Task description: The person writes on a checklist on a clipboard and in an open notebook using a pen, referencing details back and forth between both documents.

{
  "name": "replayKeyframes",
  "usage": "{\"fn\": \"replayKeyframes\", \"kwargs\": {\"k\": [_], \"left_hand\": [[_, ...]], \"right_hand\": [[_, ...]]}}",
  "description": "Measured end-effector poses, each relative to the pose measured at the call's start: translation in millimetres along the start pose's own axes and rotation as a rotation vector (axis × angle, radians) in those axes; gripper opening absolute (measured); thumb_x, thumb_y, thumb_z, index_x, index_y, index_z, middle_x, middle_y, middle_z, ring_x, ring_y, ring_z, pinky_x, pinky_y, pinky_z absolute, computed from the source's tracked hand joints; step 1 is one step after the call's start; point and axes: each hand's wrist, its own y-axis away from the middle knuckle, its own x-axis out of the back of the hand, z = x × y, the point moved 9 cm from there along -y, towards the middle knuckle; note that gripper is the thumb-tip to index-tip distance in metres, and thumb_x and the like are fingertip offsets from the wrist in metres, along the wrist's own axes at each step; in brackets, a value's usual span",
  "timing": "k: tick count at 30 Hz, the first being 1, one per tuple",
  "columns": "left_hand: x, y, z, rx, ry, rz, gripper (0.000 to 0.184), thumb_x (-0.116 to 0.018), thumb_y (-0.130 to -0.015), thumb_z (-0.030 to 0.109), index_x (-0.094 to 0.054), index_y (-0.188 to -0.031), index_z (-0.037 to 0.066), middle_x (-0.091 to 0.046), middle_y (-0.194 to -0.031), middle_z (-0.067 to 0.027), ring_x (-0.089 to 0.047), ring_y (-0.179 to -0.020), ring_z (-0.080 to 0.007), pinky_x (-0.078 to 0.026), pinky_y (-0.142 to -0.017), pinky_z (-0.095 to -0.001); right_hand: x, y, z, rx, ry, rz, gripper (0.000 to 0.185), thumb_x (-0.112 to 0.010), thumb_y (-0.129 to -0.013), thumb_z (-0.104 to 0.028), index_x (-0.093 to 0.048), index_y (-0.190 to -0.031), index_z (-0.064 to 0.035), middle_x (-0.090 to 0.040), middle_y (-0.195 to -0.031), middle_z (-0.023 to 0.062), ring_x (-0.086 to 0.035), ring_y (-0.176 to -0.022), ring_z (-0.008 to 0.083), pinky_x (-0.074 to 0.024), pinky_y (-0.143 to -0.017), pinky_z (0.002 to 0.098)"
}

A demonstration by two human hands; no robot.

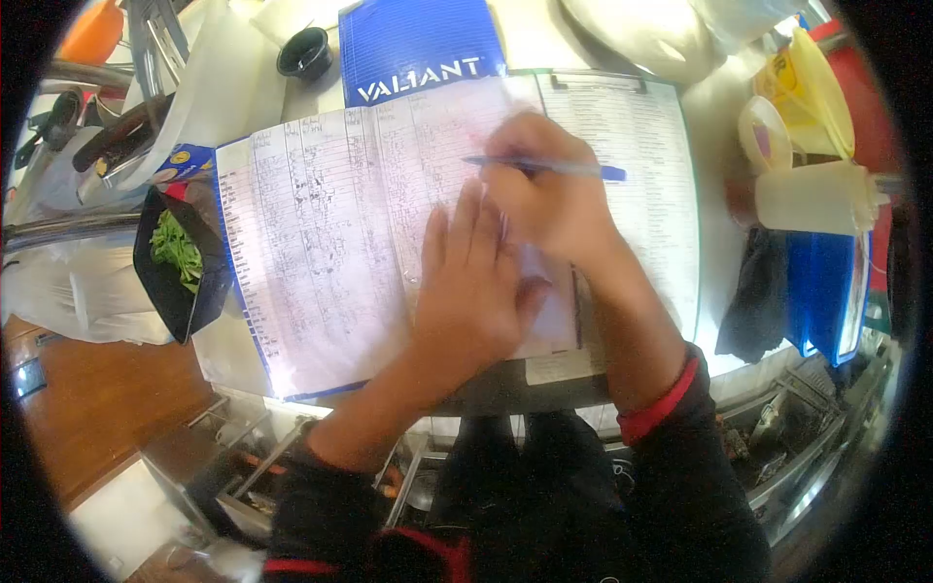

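Note:
A pen [612, 174] with a blue end is gripped in my right hand [549, 189], over the right page of an open ledger book [321, 243]. Handwritten columns cover the ledger's pages, too small to read. My left hand [474, 282] lies flat on the right page, fingers stretched out and pointing away from me, just beside the right hand. Partly under the ledger's right side is a clipboard [641, 194] holding a printed list. At the ledger's far edge is a blue cover [418, 49] marked VALIANT.
A black tray of chopped greens [175, 251] stands left of the ledger. A small black cup [305, 54] is at the back. On the right are a pale squeeze bottle [816, 197], a yellow package [812, 92] and a blue binder [826, 291]. Metal racks lie below the counter edge.

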Motion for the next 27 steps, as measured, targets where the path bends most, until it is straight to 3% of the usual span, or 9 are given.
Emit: {"fn": "replayKeyframes", "kwargs": {"k": [2, 7, 17, 20, 22, 27], "left_hand": [[0, 1, -1, -0.001, 0.067, -0.016, 0.059, -0.07, -0.077, 0.029, -0.055, -0.123, -0.007, -0.044, -0.137, -0.0311, -0.036, -0.134, -0.0478, -0.028, -0.106, -0.0629], [-1, -1, -9, 0.023, 0.118, -0.034, 0.062, -0.068, -0.077, 0.033, -0.056, -0.124, -0.005, -0.043, -0.139, -0.0294, -0.036, -0.135, -0.0461, -0.027, -0.107, -0.0633], [-6, 2, -12, 0.026, 0.144, -0.129, 0.067, -0.067, -0.078, 0.038, -0.054, -0.129, -0.003, -0.04, -0.142, -0.0272, -0.032, -0.138, -0.0428, -0.023, -0.109, -0.0612], [-7, 0, -13, 0.021, 0.113, -0.107, 0.071, -0.065, -0.079, 0.048, -0.054, -0.129, -0.002, -0.043, -0.138, -0.0275, -0.031, -0.138, -0.045, -0.019, -0.112, -0.0604], [-7, -1, -12, 0.023, 0.099, -0.131, 0.073, -0.065, -0.079, 0.048, -0.053, -0.13, -0.003, -0.043, -0.139, -0.0277, -0.03, -0.138, -0.0451, -0.019, -0.111, -0.0608], [-11, 1, -15, 0.06, 0.095, -0.174, 0.077, -0.064, -0.08, 0.05, -0.05, -0.133, -0.003, -0.04, -0.141, -0.0281, -0.027, -0.14, -0.0457, -0.019, -0.111, -0.062]], "right_hand": [[0, 1, 12, -0.015, 0.038, 0.022, 0.009, -0.063, -0.077, -0.008, -0.063, -0.082, -0.0005, -0.064, -0.074, 0.0152, -0.062, -0.066, 0.0252, -0.0506, -0.063, 0.0352], [-10, -1, 5, 0.05, 0.099, -0.03, 0.01, -0.063, -0.076, -0.011, -0.061, -0.075, -0.0012, -0.062, -0.073, 0.0169, -0.063, -0.066, 0.0311, -0.0503, -0.062, 0.0373], [-19, 0, 2, 0.152, 0.186, -0.04, 0.007, -0.061, -0.077, -0.007, -0.058, -0.072, -0.0026, -0.058, -0.068, 0.0154, -0.058, -0.061, 0.0314, -0.049, -0.059, 0.0375], [-3, 2, 0, 0.2, 0.16, 0.126, 0.008, -0.061, -0.078, -0.005, -0.057, -0.072, -0.0025, -0.057, -0.066, 0.0136, -0.057, -0.06, 0.0269, -0.0478, -0.058, 0.0354], [8, 0, 14, 0.038, -0.003, 0.191, 0.008, -0.061, -0.079, -0.005, -0.056, -0.072, -0.0025, -0.056, -0.064, 0.0107, -0.056, -0.059, 0.0203, -0.046, -0.056, 0.0329], [3, 1, 17, 0.036, 0.021, 0.141, 0.006, -0.061, -0.079, -0.004, -0.058, -0.074, -0.0025, -0.057, -0.065, 0.0085, -0.053, -0.058, 0.0152, -0.0445, -0.054, 0.031]]}}
